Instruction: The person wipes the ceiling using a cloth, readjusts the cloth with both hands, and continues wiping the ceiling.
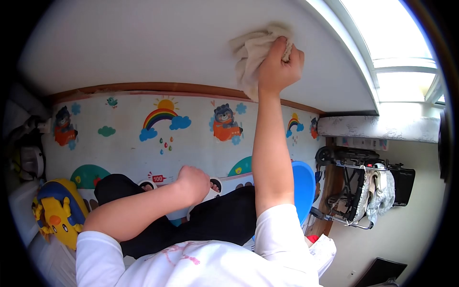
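One beige cloth (251,53) — crumpled, creased, loosely folded, gripped in right hand (281,69)

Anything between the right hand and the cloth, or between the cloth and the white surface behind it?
Nothing visible: the right hand holds the cloth directly, and the cloth appears to lie against the white surface.

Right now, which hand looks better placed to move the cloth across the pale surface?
Probably the right hand: it already grips the cloth at the pale surface, with its arm stretched out. The left hand is curled, well away from the cloth.
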Action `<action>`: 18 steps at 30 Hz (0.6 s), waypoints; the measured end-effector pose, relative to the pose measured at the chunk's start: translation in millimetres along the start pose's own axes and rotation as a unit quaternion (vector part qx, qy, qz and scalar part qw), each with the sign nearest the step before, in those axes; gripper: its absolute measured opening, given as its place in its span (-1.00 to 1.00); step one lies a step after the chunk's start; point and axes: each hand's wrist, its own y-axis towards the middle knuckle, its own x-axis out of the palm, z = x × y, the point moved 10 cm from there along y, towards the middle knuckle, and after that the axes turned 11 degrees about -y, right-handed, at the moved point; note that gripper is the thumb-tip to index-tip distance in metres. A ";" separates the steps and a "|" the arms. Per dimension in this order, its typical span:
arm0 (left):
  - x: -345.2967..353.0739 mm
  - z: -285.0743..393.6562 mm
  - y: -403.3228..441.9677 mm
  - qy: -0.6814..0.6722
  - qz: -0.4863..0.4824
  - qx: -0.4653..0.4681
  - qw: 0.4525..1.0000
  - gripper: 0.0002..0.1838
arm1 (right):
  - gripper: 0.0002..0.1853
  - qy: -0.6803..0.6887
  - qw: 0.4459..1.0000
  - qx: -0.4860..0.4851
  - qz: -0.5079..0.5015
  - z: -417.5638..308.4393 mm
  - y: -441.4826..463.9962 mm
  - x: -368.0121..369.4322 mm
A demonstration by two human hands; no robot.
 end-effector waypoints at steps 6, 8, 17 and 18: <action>-5.1 -3.5 3.0 -0.014 0.007 -0.007 1.000 -0.70 | -0.84 -0.102 0.990 -0.043 -0.086 0.0 -13.2 13.0; -1.0 -4.3 6.5 -0.012 0.000 -0.008 1.000 -0.70 | -0.84 -0.092 0.990 -0.038 -0.096 -2.3 -10.2 7.8; -5.0 -1.4 3.3 -0.008 -0.019 -0.012 1.000 -0.70 | -0.84 -0.119 0.988 -0.071 -0.070 -6.2 -16.1 16.5; -4.4 -0.9 2.2 -0.005 -0.022 -0.010 1.000 -0.70 | -0.84 -0.128 0.984 -0.080 -0.090 -6.5 -17.6 17.5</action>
